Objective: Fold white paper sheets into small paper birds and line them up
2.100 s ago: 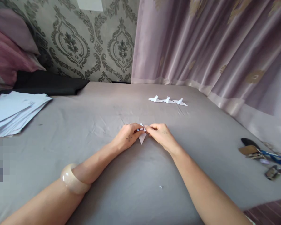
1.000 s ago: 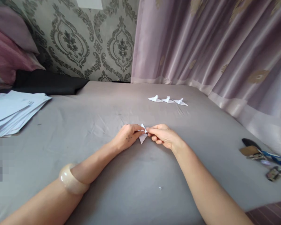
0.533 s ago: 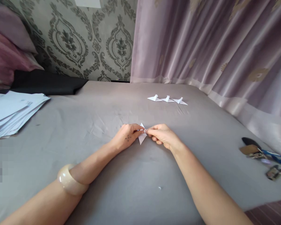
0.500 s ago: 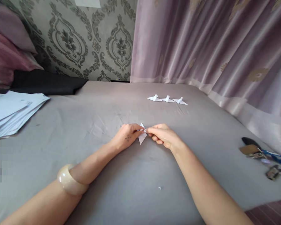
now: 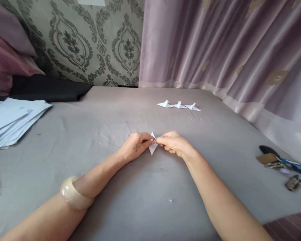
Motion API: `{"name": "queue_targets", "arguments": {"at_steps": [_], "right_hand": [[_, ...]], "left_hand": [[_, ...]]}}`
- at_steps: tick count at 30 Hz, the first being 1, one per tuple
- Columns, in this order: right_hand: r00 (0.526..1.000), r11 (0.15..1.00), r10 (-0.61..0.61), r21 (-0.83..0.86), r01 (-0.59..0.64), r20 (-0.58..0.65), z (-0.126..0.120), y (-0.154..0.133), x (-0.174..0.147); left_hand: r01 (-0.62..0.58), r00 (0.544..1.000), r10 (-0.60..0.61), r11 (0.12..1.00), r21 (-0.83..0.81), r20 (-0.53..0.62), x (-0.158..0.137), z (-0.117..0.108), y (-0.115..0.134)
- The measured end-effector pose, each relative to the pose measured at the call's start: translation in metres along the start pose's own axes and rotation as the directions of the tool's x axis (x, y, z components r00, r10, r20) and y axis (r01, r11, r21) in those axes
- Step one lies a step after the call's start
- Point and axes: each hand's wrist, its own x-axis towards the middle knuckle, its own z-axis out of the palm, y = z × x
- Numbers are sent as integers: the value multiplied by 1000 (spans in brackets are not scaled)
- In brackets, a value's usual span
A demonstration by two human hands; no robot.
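Note:
Between my hands is a small white folded paper bird, its pointed wings spread towards and away from me. My left hand pinches its middle between thumb and fingers. From the other side, my right hand grips the bird's right end with the fingertips, which hide that end. Farther back, three similar folded paper birds stand in a row on the grey sheet.
A stack of papers lies at the left, by a black cloth. On the right are keys with a brown tag and a small metal object. A curtain hangs behind. A tiny white scrap lies near me.
My right fingertips have moved slightly left, closer to my left hand, and cover more of the bird's end. My left hand keeps its pinch. The view has shifted slightly.

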Motion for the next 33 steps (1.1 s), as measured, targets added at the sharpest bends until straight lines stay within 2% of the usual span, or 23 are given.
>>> {"name": "queue_targets", "arguments": {"at_steps": [3, 11, 19, 25, 29, 33], "right_hand": [[1000, 1000, 6, -2, -6, 16, -2, 0, 1], [990, 999, -17, 45, 10, 143, -12, 5, 3], [994, 1000, -15, 28, 12, 106, -9, 8, 1], [996, 998, -67, 19, 66, 66, -5, 13, -3], [992, 992, -122, -10, 123, 37, 0, 18, -3], [970, 964, -243, -120, 238, -26, 5, 23, -3]], "left_hand": [[-3, 1000, 3, 1000, 14, -3, 0, 0, 0], [-107, 994, 108, 993, 55, -17, 0, 1, 0], [-101, 995, 100, 995, -22, -25, -1, 1, 0], [-73, 997, 72, 997, -26, -42, -2, 0, 2], [-58, 997, 56, 998, -31, -53, -2, 0, 5], [-49, 997, 49, 999, 2, -60, -3, -1, 6]]}}
